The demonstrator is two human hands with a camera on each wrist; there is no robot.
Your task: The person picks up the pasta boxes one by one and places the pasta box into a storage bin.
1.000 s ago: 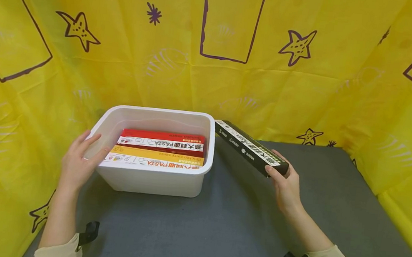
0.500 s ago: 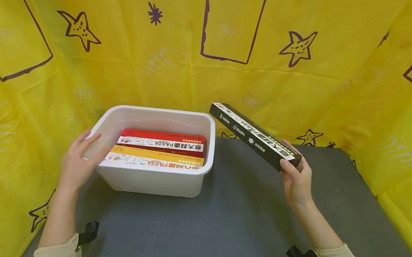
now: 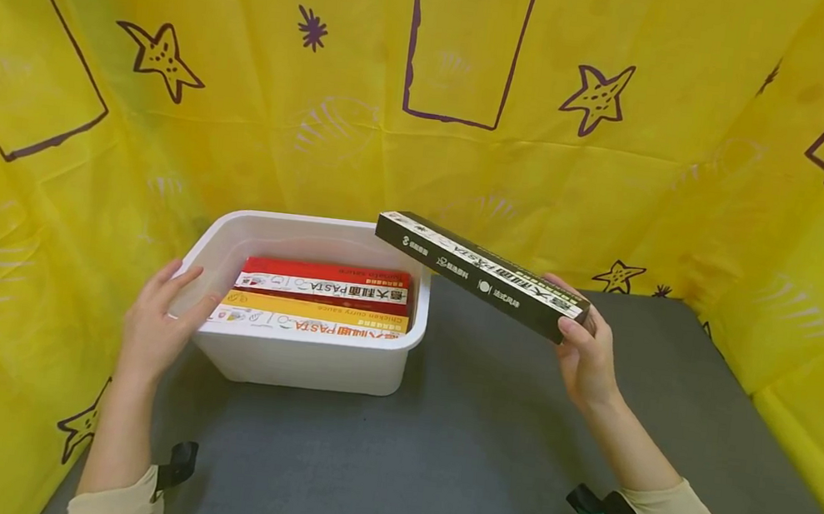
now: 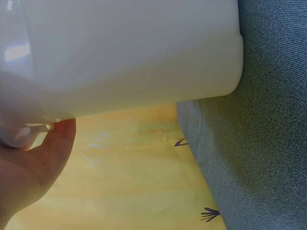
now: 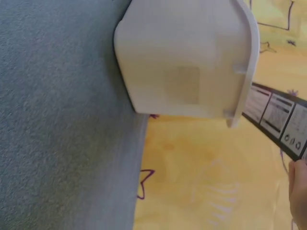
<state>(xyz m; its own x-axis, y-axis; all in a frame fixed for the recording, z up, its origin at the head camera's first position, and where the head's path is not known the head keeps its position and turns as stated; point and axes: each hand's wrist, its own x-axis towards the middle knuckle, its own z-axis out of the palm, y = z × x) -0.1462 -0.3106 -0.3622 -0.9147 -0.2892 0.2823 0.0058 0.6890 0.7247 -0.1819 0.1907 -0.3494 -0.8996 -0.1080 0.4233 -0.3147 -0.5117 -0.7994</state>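
My right hand (image 3: 588, 355) pinches the near end of a long black pasta box (image 3: 481, 273) with a white printed stripe. The box slants up to the left, its far end overlapping the right rim of a white plastic bin (image 3: 310, 368) in the head view. The right wrist view shows the printed underside of this pasta box (image 5: 278, 117) beside the bin's rim. Gripping the bin's left rim is my left hand (image 3: 160, 323); its fingers (image 4: 62, 139) show at the rim in the left wrist view. Inside the bin lie a red pasta box (image 3: 322, 281) and a yellow pasta box (image 3: 311, 313).
The bin stands on a grey cloth-covered table (image 3: 374, 471). A yellow curtain (image 3: 243, 139) with dark starfish drawings hangs behind and along both sides. Black straps with mounts (image 3: 607, 510) sit at both sleeves.
The right hand has raised the black pasta box from beside the bin, then brought it left so its far end overlaps the bin's right rim. The left hand has stayed in place.
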